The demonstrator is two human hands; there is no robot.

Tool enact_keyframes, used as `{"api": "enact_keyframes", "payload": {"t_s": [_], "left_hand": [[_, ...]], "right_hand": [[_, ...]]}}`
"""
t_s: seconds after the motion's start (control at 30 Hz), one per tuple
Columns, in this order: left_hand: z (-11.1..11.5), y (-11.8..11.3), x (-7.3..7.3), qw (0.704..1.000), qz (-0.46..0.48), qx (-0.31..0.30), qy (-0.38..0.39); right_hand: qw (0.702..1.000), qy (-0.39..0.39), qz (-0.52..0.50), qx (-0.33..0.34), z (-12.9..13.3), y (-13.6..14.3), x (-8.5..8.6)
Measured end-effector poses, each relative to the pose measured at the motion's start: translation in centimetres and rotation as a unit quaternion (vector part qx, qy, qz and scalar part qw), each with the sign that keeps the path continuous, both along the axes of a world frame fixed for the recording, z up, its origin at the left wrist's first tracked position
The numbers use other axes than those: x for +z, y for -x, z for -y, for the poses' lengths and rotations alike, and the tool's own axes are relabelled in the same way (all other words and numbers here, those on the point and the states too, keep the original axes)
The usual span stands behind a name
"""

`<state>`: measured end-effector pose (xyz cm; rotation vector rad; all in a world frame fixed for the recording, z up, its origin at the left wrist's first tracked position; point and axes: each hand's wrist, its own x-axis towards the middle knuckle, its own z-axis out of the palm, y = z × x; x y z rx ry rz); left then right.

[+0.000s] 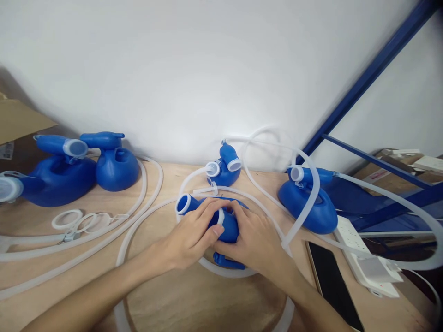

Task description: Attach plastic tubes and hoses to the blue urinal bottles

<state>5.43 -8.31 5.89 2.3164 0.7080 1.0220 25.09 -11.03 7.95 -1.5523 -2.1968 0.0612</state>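
My left hand (197,233) is closed over the near end of a blue plastic urinal funnel (231,229), its fingers and thumb against a white ring (220,217) around the mouth. Wrapped round the funnel's other side is my right hand (254,235). The fingertips of both hands meet on top. Below them lies a blue urinal bottle, mostly hidden, with its open neck (183,204) and white rim pointing up left. A small blue part (228,262) shows under my hands. A translucent hose (126,244) loops around the bottle on the wooden table.
Blue urinal bottles stand at the left (62,182), left back (116,170), middle back (224,175) and right (308,203), some with hoses. Loose white rings (67,219) lie at left. A phone (332,281) and power strip (363,258) lie near the blue metal frame (370,69).
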Motion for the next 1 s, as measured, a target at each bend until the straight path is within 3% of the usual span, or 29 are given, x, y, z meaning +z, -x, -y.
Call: {"api": "enact_keyframes", "payload": {"t_s": [0.27,0.5,0.6,0.7,0.83,1.0], "left_hand": [[0.0,0.2,-0.4,0.997,0.022,0.068,0.003],[0.2,-0.1,-0.6,0.999,-0.015,0.018,0.029],[0.3,-0.2,-0.6,0.997,-0.003,0.005,0.075],[0.2,-0.1,0.0,0.986,0.037,0.049,0.153],[-0.2,0.0,1.1,0.948,0.133,0.092,0.275],[-0.2,0.4,1.5,0.916,0.213,0.105,0.323]], "right_hand": [[1.0,-0.002,0.017,-0.009,-0.1,-0.2,0.1],[0.999,-0.006,0.042,-0.019,-0.1,0.1,-0.2],[0.999,-0.014,0.037,0.0,0.0,0.2,-0.3],[0.999,-0.02,0.004,0.042,0.3,-0.1,0.0],[0.993,0.043,-0.093,0.055,0.4,-0.7,0.9],[0.974,0.039,-0.199,0.099,0.1,-0.9,1.1]]}}
